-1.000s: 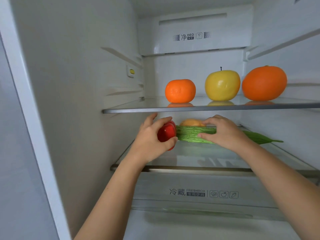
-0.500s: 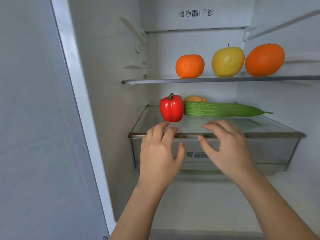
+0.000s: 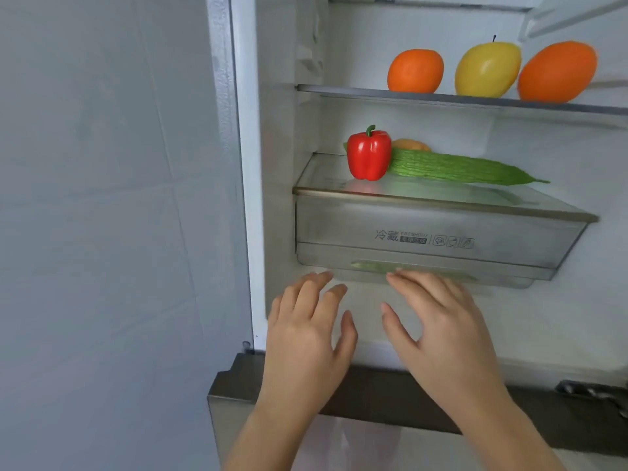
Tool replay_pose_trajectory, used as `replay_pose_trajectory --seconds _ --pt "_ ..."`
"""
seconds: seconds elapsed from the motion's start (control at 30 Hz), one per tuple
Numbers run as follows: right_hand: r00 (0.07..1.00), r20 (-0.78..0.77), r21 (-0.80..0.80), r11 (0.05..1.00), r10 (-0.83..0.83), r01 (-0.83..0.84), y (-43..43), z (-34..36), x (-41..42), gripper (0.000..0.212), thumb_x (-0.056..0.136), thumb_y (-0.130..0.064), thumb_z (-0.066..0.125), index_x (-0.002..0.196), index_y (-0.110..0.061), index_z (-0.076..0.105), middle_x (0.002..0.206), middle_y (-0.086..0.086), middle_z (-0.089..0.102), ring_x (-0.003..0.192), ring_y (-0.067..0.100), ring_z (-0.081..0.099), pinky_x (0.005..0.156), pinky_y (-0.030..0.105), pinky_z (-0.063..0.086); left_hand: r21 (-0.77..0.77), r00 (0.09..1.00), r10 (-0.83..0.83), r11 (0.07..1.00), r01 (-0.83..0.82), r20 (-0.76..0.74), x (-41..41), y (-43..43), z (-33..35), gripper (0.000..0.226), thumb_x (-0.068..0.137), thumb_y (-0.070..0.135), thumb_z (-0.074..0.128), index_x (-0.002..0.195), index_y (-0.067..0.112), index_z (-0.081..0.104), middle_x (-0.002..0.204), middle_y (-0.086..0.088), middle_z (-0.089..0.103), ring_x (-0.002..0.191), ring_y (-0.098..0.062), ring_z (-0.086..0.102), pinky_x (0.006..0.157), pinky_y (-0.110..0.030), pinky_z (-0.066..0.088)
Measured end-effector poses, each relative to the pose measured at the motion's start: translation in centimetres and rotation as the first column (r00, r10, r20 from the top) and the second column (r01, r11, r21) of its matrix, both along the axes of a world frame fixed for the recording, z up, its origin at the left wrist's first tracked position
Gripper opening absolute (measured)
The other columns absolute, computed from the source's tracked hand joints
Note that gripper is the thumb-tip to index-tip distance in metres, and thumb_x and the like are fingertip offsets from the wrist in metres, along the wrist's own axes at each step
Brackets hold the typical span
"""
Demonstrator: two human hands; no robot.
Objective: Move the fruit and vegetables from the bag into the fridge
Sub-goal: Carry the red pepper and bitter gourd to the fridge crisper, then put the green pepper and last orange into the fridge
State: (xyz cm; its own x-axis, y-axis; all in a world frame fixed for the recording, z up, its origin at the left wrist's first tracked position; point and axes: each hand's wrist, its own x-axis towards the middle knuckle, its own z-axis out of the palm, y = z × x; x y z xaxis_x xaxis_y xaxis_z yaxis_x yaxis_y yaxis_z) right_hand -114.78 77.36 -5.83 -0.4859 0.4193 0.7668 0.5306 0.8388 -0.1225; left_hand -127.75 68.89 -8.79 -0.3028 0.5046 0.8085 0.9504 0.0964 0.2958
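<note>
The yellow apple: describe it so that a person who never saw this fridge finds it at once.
In the open fridge, find the upper glass shelf. Three round fruits stand there in a row; the yellow apple is the middle one. It alone is yellow with a dark stem, between the small orange and the large orange.

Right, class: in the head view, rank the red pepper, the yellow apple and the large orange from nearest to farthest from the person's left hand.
From the left hand:
1. red pepper, lower shelf, left end.
2. yellow apple, upper shelf, middle of three.
3. large orange, upper shelf, far right.
</note>
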Motion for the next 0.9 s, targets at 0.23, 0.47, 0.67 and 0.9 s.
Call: replay_pose_trajectory --seconds 0.23,0.47,0.67,0.9 --pt "0.97 -0.023 -0.026 0.97 0.241 -0.242 -4.9 -2.5 1.6 0.039 0.082 -0.032 0.045 0.101 -0.007 0.067 0.102 0.008 0.068 0.093 0.026 0.059 0.083 0.05 0.049 -0.067 0.97 0.241 0.968 -0.241 -0.013 4.3 -8.4 -1.6 0.031 0.081 0.024 0.049 0.101 0.008 0.065 0.11 -0.008 0.065 0.103 -0.028 0.058 0.083 -0.039 0.049" --pt "0.853 -0.021 -0.074 0.85 0.522 -0.522 -13.0 -3.8 2.9 0.038 0.084 -0.031 0.047 0.103 -0.006 0.067 0.102 0.008 0.068 0.093 0.029 0.063 0.084 0.046 0.048 -0.193 0.872 0.49 0.854 -0.483 -0.011 9.3 -18.5 -2.8 0.03 0.083 0.027 0.048 0.102 0.01 0.064 0.11 -0.006 0.065 0.104 -0.026 0.058 0.087 -0.035 0.043" --pt "0.693 -0.029 -0.041 0.692 0.721 -0.721 -20.7 -2.7 2.5 0.039 0.083 -0.032 0.046 0.099 -0.005 0.069 0.1 0.008 0.069 0.09 0.028 0.064 0.081 0.047 0.051 -0.176 0.729 0.685 0.718 -0.674 0.0 12.4 -27.4 -1.5 0.032 0.084 0.028 0.047 0.102 0.009 0.065 0.109 -0.007 0.065 0.105 -0.026 0.058 0.086 -0.036 0.044" --pt "0.436 -0.056 -0.009 0.436 0.898 -0.9 -33.3 -1.6 2.4 0.038 0.083 -0.032 0.047 0.099 -0.004 0.069 0.1 0.009 0.069 0.091 0.028 0.065 0.081 0.048 0.051 -0.182 0.465 0.885 0.459 -0.87 0.009 17.1 -40.4 -0.6 0.032 0.083 0.028 0.047 0.103 0.01 0.065 0.11 -0.006 0.065 0.106 -0.026 0.058 0.09 -0.03 0.034"
